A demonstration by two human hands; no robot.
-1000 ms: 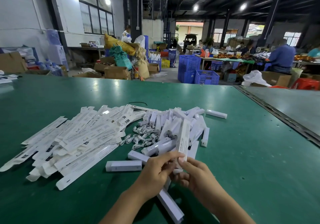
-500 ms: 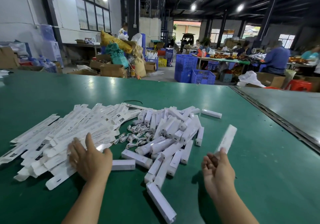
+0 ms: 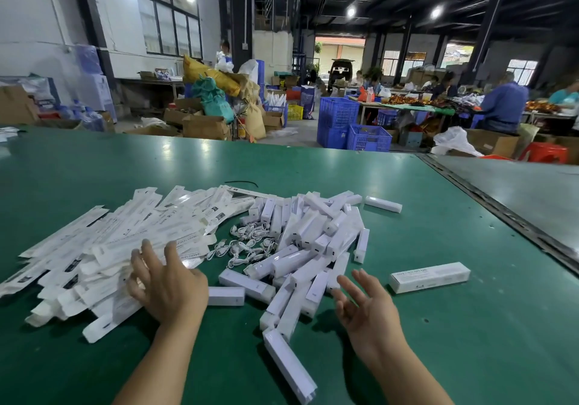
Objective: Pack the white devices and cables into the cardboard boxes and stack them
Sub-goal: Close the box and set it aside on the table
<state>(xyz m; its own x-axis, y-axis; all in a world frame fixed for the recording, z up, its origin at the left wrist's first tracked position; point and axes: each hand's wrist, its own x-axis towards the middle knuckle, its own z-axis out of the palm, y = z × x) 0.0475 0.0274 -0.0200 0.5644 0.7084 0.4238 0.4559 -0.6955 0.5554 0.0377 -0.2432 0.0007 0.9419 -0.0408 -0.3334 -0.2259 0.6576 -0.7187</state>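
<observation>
A: Left hand (image 3: pixel 169 282) status?
B: Palm down on the near end of the flat cartons (image 3: pixel 103 248), fingers spread and straight. Nothing pinched. Thumb side is blurred, so no finer detail.
A: Right hand (image 3: pixel 366 307)?
B: Fingers loose and apart, palm turned inward, holding nothing. It hovers over the green table (image 3: pixel 470 342), just beside the near edge of the device heap.
A: Where's the stock?
B: White devices (image 3: pixel 316 235) in a loose heap mid-table, criss-crossed, some on top of others. Cables (image 3: pixel 247 245) tangled between that heap and the flat cartons, touching both. Cartons fan out to the left, overlapping, unfolded.
A: Anything packed?
B: One closed box (image 3: pixel 429 277) lying flat on the table, right of the right hand, apart from the heap, printed face up.
A: Strays?
B: A lone device (image 3: pixel 383 203) just off the heap's far right corner. A near device (image 3: pixel 289 368) lies between the two forearms, towards the table's front edge.
A: Background?
B: Blue crates (image 3: pixel 351 129) on the floor past the table. People seated at another bench on the right.
</observation>
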